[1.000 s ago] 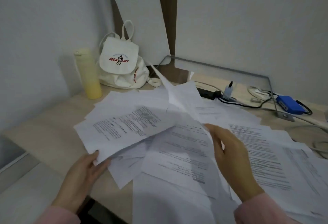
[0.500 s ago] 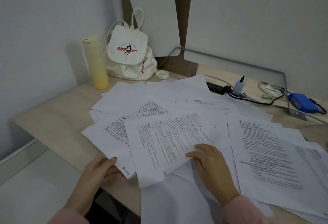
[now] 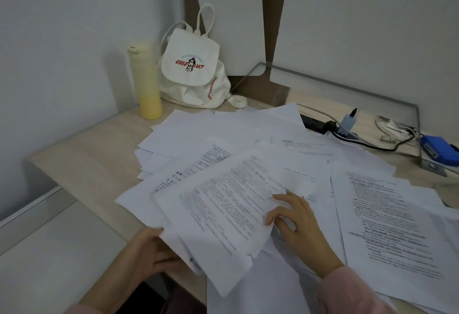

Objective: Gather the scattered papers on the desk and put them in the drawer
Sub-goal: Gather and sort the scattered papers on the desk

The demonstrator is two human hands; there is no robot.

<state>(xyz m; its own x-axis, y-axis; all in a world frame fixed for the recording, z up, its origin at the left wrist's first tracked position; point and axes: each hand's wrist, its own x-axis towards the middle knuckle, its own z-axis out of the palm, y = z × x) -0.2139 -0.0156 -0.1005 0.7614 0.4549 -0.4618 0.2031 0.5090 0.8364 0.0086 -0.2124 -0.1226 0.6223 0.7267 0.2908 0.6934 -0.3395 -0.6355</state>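
Gathering goes best from the near edge outward. The left hand [image 3: 154,251] grips the near corner of the held sheets [image 3: 223,214] from below, where they overhang the desk [image 3: 82,164] edge. That pinch wants to be firm, since several pages are fanned and could slip apart. The right hand [image 3: 300,226] lies with fingers spread and relaxed on the right edge of the top page, grasping nothing. From there it is well placed to slide that page square against the ones under it. Next, I judge, it should sweep in the loose papers [image 3: 387,221] just to its right, then those farther back, near the yellow bottle [image 3: 146,82] and white backpack [image 3: 191,70]. Sheets touching the power strip [image 3: 313,123] and its cables need lifting, not dragging. No drawer is in view.
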